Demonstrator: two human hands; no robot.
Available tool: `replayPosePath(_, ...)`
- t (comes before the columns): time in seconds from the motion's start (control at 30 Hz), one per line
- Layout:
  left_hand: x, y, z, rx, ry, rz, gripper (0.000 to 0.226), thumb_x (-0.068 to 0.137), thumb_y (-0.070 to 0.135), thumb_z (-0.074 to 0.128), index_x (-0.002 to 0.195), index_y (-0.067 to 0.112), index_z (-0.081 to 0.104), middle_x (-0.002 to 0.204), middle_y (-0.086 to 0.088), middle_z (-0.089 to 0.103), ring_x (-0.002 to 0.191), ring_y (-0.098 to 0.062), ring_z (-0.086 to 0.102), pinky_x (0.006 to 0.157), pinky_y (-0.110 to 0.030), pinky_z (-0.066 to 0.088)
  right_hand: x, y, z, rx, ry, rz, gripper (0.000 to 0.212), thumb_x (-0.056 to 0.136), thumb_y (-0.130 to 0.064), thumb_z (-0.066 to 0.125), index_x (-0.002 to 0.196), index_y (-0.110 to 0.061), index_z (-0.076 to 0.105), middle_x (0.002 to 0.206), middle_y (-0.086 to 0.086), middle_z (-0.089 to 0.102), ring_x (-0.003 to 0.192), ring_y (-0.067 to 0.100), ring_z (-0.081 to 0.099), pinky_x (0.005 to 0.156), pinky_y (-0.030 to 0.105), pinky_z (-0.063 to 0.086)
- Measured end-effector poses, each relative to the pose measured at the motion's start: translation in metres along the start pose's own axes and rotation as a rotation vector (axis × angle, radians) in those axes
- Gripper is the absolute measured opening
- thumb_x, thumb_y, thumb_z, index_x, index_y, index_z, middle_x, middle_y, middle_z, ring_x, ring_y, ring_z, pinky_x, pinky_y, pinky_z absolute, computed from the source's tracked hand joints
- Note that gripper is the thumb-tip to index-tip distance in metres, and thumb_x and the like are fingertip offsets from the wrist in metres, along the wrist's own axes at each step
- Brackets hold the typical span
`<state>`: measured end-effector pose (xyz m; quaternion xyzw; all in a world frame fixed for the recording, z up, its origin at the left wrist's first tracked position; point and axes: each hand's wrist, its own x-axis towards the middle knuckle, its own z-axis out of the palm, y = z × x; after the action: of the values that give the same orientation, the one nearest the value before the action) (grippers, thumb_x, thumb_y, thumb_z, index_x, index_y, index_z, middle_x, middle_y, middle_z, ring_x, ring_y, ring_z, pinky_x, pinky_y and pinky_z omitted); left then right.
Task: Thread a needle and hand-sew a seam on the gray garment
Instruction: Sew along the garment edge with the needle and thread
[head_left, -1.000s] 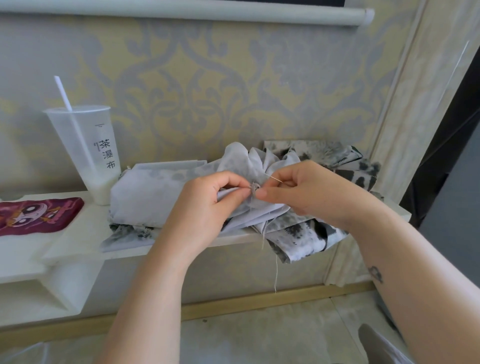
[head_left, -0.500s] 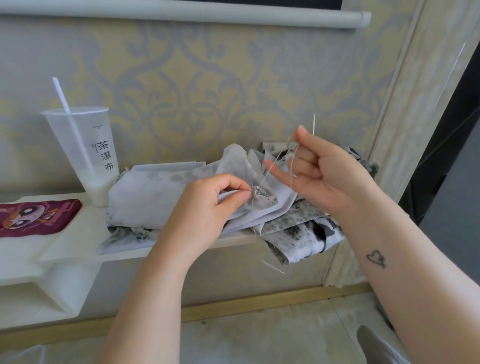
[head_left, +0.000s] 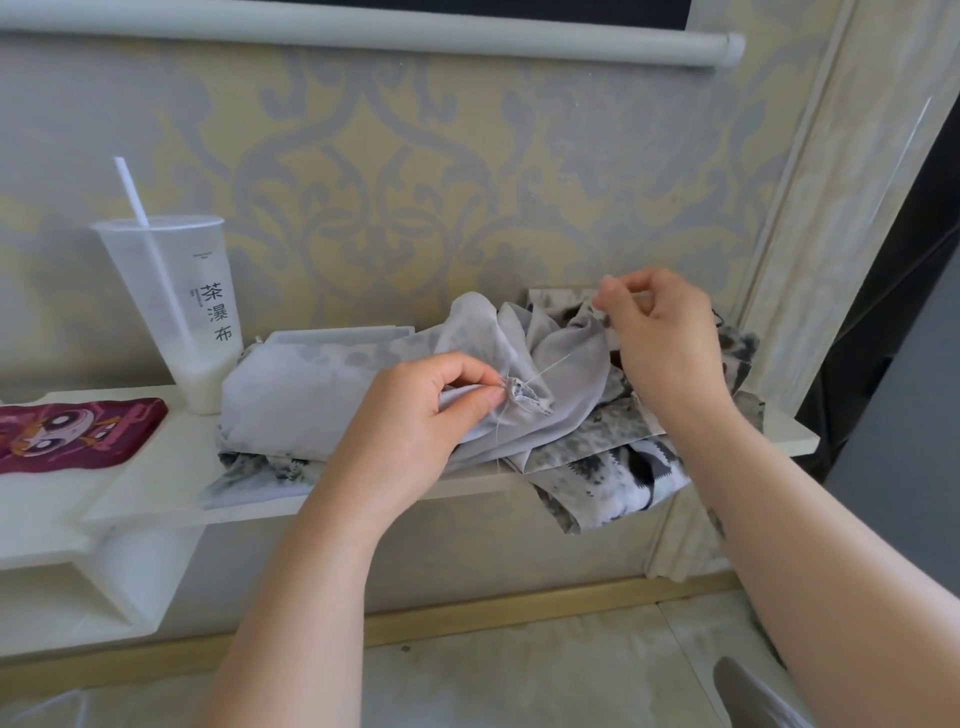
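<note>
Gray, thin cloth is bunched into a small puckered nub between the thumb and forefinger of the left hand (head_left: 415, 431), which pinches the gray garment (head_left: 311, 384) at its stitched seam. A pale thread (head_left: 548, 366) leaves that seam taut toward 2 o'clock, and loose ends hang from it toward 6 o'clock. The right hand (head_left: 667, 348), raised at 2 o'clock from the left, pinches the thread's far end between thumb and forefinger; the needle is too small to make out. The garment is mottled with darker blotches and lies crumpled on a white shelf (head_left: 156, 467), one printed corner spilling over the front edge. At 9 o'clock of the heap stands a frosted plastic cup (head_left: 176, 312) with a white straw (head_left: 136, 195), and farther that way lies a maroon cartoon pouch (head_left: 67, 431).
</note>
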<state>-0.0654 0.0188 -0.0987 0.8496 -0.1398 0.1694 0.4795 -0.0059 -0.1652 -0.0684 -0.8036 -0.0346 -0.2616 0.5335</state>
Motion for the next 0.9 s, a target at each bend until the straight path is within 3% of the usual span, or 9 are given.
replayPosePath(0.13, 0.000, -0.001, 0.001, 0.005, 0.002, 0.007, 0.012, 0.090, 0.027, 0.061, 0.082, 0.034, 0.068, 0.083, 0.005, 0.071, 0.086, -0.030, 0.062, 0.070, -0.028, 0.045, -0.006, -0.008, -0.009, -0.181, -0.162, -0.158, 0.018, 0.090, -0.034, 0.061, 0.100, -0.019, 0.061, 0.054, -0.010, 0.047, 0.038, -0.006, 0.044, 0.038, 0.007, 0.029)
replayPosePath(0.27, 0.001, -0.001, 0.001, 0.003, 0.006, -0.009, 0.013, 0.090, 0.027, 0.062, 0.081, 0.034, 0.068, 0.083, 0.003, 0.071, 0.085, -0.030, 0.062, 0.070, -0.028, 0.044, -0.009, -0.022, -0.021, -0.215, -0.252, -0.259, 0.013, 0.086, -0.025, 0.067, 0.087, -0.023, 0.054, 0.047, -0.009, 0.034, 0.035, 0.005, 0.034, 0.038, 0.012, 0.027)
replayPosePath(0.4, 0.001, -0.001, 0.001, -0.008, 0.014, -0.021, 0.015, 0.090, 0.026, 0.062, 0.079, 0.036, 0.067, 0.081, 0.007, 0.070, 0.081, -0.024, 0.062, 0.066, -0.027, 0.046, -0.019, -0.031, -0.022, -0.341, -0.639, -0.308, 0.009, 0.086, -0.024, 0.066, 0.088, -0.033, 0.065, 0.044, -0.010, 0.028, 0.039, 0.008, 0.024, 0.044, 0.020, 0.025)
replayPosePath(0.47, 0.002, 0.001, 0.002, -0.008, 0.019, -0.017, 0.018, 0.089, 0.025, 0.063, 0.076, 0.037, 0.066, 0.080, 0.007, 0.069, 0.079, -0.025, 0.061, 0.065, -0.029, 0.046, -0.023, -0.031, -0.018, -0.395, -0.707, -0.321, 0.013, 0.087, -0.022, 0.065, 0.091, -0.033, 0.069, 0.046, -0.008, 0.028, 0.040, 0.009, 0.025, 0.044, 0.019, 0.023)
replayPosePath(0.7, 0.001, 0.001, 0.001, -0.001, 0.019, -0.013, 0.017, 0.089, 0.026, 0.063, 0.076, 0.036, 0.067, 0.080, 0.007, 0.069, 0.077, -0.020, 0.061, 0.064, -0.026, 0.045, -0.018, -0.028, -0.009, -0.384, -0.635, -0.338, 0.011, 0.086, -0.026, 0.066, 0.075, -0.022, 0.068, 0.039, -0.010, 0.032, 0.038, 0.007, 0.029, 0.040, 0.015, 0.025)
replayPosePath(0.8, 0.001, 0.000, 0.000, -0.004, 0.011, -0.007, 0.014, 0.089, 0.027, 0.062, 0.078, 0.034, 0.068, 0.080, -0.002, 0.070, 0.080, -0.029, 0.061, 0.066, -0.031, 0.045, -0.013, -0.026, -0.007, -0.186, -0.488, -0.259, 0.012, 0.087, -0.026, 0.065, 0.077, -0.020, 0.066, 0.039, -0.011, 0.029, 0.038, 0.007, 0.025, 0.042, 0.017, 0.024)
replayPosePath(0.9, 0.000, 0.000, -0.001, 0.001, 0.007, 0.002, 0.012, 0.089, 0.027, 0.062, 0.080, 0.033, 0.068, 0.081, -0.001, 0.071, 0.080, -0.028, 0.062, 0.066, -0.029, 0.044, -0.006, -0.023, -0.006, -0.033, -0.273, -0.151, 0.010, 0.089, -0.026, 0.064, 0.079, -0.021, 0.065, 0.046, -0.006, 0.043, 0.050, 0.013, 0.038, 0.053, 0.023, 0.034)
